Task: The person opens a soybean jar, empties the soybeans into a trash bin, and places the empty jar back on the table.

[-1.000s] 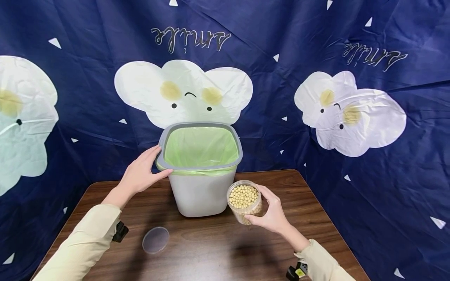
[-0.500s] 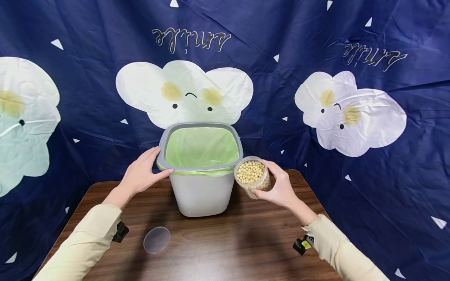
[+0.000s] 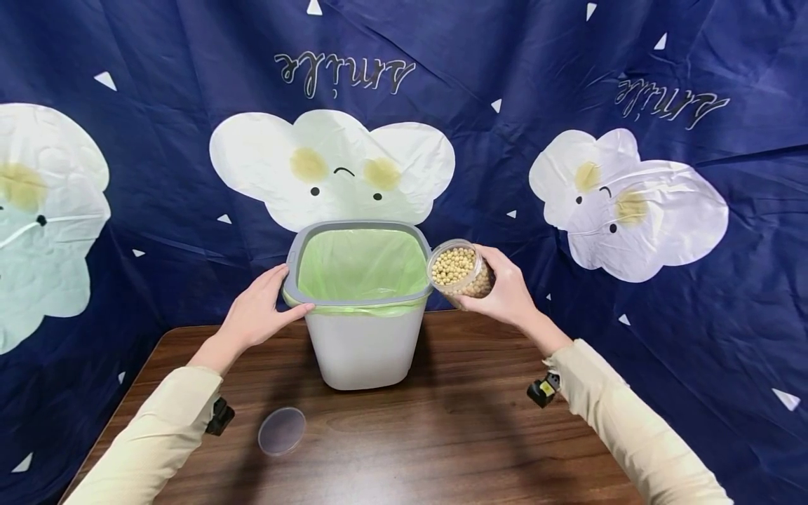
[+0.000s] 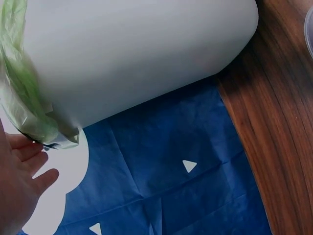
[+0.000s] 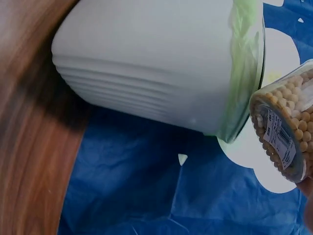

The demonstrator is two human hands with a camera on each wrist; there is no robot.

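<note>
A light grey bin [image 3: 366,351] with a grey rim and a green liner bag [image 3: 360,263] stands on the table. My left hand [image 3: 255,315] touches the rim's left side, fingers extended and thumb apart at the front corner. In the left wrist view, that hand's fingertips [image 4: 36,154] meet the bagged rim. My right hand [image 3: 505,291] grips a clear plastic jar [image 3: 476,286] of small round pale-yellow beans. The jar is lidless, tilted towards the bin, its mouth right at the rim's right edge. Its labelled base [image 5: 279,142] faces the right wrist camera.
A clear round lid [image 3: 281,431] lies flat on the brown wood table [image 3: 404,435], in front of the bin to the left. Behind and beside the table hangs a dark blue cloth [image 3: 492,161] with white clouds and triangles.
My right hand has raised the jar from low in front of the bin's right side up to the rim, tilting it more to the left. The left hand stays at the rim.
</note>
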